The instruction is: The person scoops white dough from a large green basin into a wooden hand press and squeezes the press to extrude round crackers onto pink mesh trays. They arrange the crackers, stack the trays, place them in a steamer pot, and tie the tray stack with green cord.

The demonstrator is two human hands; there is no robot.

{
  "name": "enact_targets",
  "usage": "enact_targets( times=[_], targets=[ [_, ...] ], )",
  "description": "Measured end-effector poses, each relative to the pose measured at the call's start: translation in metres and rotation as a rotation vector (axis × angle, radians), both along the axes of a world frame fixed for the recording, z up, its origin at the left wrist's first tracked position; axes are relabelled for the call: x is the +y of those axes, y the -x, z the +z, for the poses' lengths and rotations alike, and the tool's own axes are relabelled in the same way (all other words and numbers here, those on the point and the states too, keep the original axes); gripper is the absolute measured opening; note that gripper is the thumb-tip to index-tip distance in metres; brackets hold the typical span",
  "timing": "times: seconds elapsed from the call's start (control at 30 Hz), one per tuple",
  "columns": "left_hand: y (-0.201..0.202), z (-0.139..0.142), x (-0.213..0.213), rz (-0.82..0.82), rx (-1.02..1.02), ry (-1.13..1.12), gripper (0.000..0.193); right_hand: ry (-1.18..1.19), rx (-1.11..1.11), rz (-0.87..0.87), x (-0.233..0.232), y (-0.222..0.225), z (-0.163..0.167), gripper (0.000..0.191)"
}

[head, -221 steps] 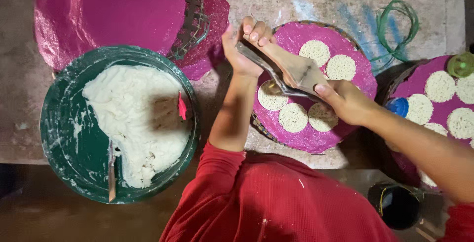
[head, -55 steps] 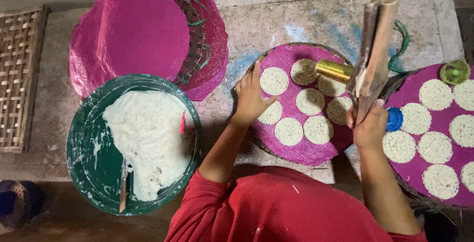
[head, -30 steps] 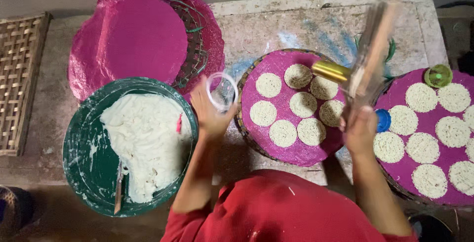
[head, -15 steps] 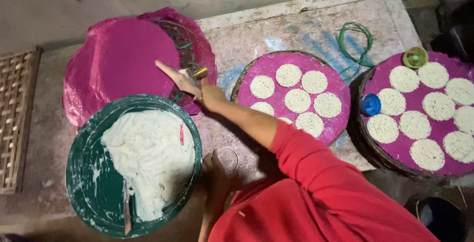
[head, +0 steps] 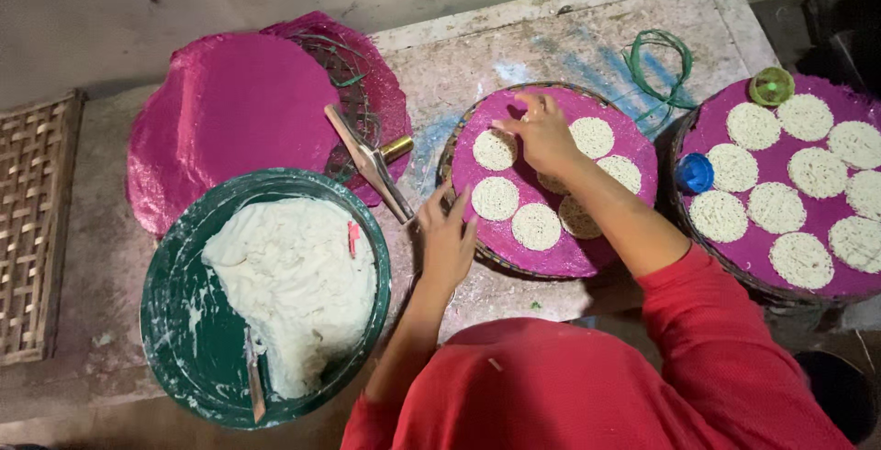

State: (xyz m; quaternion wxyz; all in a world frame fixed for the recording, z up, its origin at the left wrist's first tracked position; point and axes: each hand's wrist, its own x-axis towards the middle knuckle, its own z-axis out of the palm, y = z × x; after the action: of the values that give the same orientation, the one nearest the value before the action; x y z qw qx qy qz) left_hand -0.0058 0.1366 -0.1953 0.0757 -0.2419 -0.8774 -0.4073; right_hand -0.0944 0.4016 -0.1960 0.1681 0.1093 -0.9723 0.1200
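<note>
— Left hand (head: 447, 241)? Open, fingers spread, flat at the near rim of the middle tray (head: 624, 257), close to the tip of the metal press (head: 372, 161).

— And the right hand (head: 543, 131)? Also open, gripping nothing; fingertips down on the pink sheet among the white noodle discs (head: 496, 198), just beside the disc at the far left (head: 495, 149).

— Where exactly? On the round basket tray in the middle of the desk (head: 551, 28), between the green basin of dough (head: 266, 299) and the filled tray on the right (head: 780, 239).

— How likely to handle? Discs probably soft, damp and lacy; easily torn or squashed, perhaps sticky against the sheet. Best left alone or lifted from underneath, never pinched. Tray itself looks stiff and light; best taken at the woven rim on two opposite sides and kept level, since the slick sheet may let the discs slide.

— Anything else near? Blue cap (head: 695, 172) at the right tray's edge, green cord coil (head: 656, 55) beyond, empty pink-covered trays (head: 229, 120) far left.
</note>
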Motion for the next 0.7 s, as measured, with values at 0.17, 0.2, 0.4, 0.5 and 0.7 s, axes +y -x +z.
enact_targets(
  times=[0.17, 0.2, 0.4, 0.5, 0.7],
  targets=[
    [0.054, -0.024, 0.036, 0.085, -0.015, 0.045, 0.053, -0.043, 0.035, -0.017, -0.002, -0.017, 0.003, 0.047],
    [0.063, -0.037, 0.037, 0.140, 0.037, 0.045, 0.053, -0.064, 0.084, -0.030, 0.004, -0.026, 0.003, 0.051],
    [0.102, -0.111, 0.019, 0.078, -0.748, -0.596, 0.033, 0.548, 0.222, -0.456, 0.053, -0.198, -0.043, 0.049],
    [0.093, -0.130, 0.020, 0.085, -0.860, -0.759, 0.033, 0.986, 0.194, -0.627, 0.050, -0.266, -0.101, 0.040],
    [0.072, -0.112, 0.017, 0.156, -1.004, -0.878, 0.040, 1.871, 0.009, -0.671, 0.068, -0.258, -0.121, 0.033]
  ],
)
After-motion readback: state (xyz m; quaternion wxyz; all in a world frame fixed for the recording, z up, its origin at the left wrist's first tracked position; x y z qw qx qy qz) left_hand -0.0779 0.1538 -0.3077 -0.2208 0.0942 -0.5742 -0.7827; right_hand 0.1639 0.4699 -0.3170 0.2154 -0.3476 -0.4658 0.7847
